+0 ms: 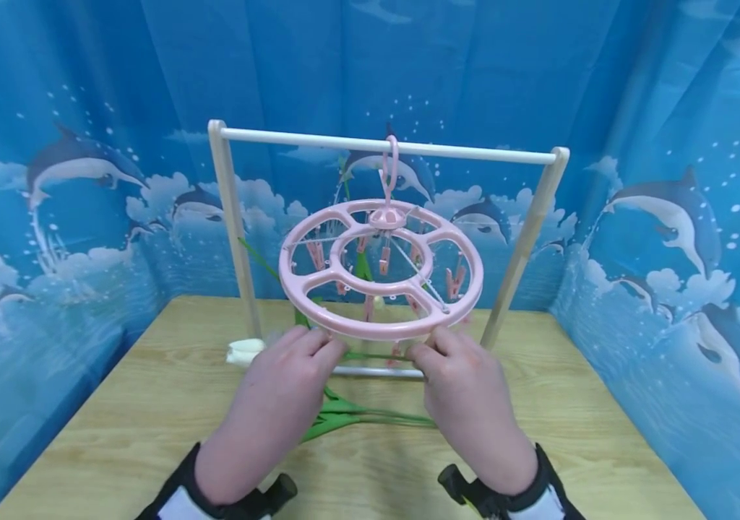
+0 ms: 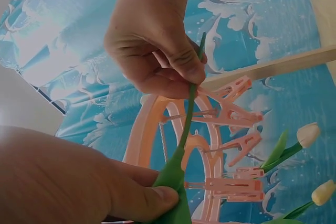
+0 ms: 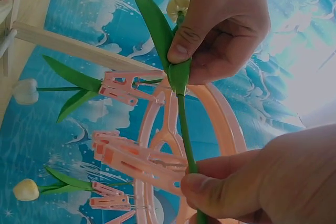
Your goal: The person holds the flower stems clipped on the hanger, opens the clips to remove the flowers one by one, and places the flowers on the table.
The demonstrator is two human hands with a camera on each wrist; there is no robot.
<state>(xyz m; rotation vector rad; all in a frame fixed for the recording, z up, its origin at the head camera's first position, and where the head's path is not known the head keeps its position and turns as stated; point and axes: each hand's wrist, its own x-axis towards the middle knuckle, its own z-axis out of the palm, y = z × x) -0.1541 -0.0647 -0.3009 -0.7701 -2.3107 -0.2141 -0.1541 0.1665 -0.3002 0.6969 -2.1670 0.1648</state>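
An artificial white tulip [image 1: 244, 352] is held level just below the front rim of a pink round clip hanger [image 1: 376, 331]. My left hand [image 1: 292, 383] pinches it at the leaves, its flower head sticking out on the left. Farther down the green stem [image 3: 185, 129], my right hand [image 1: 467, 383] pinches it between thumb and finger. Between the two hands, a pink clothes peg [image 1: 396, 352] hangs from the hanger near the stem. In the right wrist view, two other tulips [image 3: 26, 92] hang flower-down from pegs [image 3: 126, 86].
A frame with a white top bar [image 1: 305, 137] and wooden legs [image 1: 526, 245] carries the hanger by its hook [image 1: 391, 170]. Green leaves and stems [image 1: 350, 415] lie on the wooden table [image 1: 181, 419] beneath my hands. Blue dolphin-print curtains [image 1: 168, 72] surround the table.
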